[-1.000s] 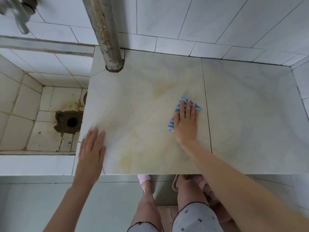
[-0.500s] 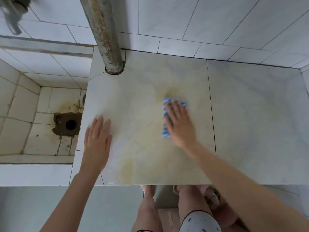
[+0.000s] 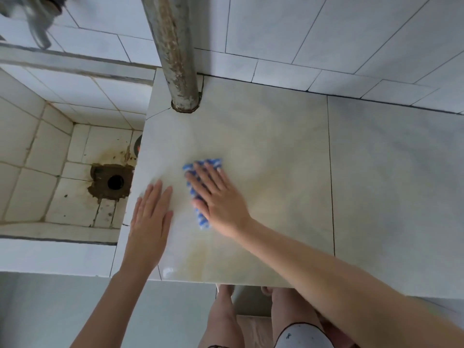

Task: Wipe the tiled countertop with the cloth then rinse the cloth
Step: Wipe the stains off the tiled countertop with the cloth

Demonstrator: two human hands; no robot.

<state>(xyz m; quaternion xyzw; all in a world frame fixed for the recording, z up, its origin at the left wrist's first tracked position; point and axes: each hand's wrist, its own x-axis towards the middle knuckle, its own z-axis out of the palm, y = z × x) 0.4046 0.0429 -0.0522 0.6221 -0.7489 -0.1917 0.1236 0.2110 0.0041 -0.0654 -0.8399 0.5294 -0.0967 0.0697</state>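
Note:
A blue-and-white striped cloth (image 3: 198,165) lies flat on the pale tiled countertop (image 3: 288,156), left of its middle. My right hand (image 3: 217,197) presses down on the cloth with fingers spread, covering most of it; only its far and left edges show. My left hand (image 3: 152,217) rests flat on the countertop near its left edge, fingers together, holding nothing, a short way left of the cloth. Yellowish stains mark the tile around and below the cloth.
A rusty vertical pipe (image 3: 175,51) rises from the counter's back left corner. Left of the counter is a sunken tiled sink (image 3: 37,151) with a stained drain hole (image 3: 115,182). A tap (image 3: 37,21) hangs blurred at top left. Tiled wall behind; my legs below the front edge.
My right hand has slid the cloth leftward across the tile, toward my left hand. My left hand has shifted a little further onto the counter. The camera view moved down and right.

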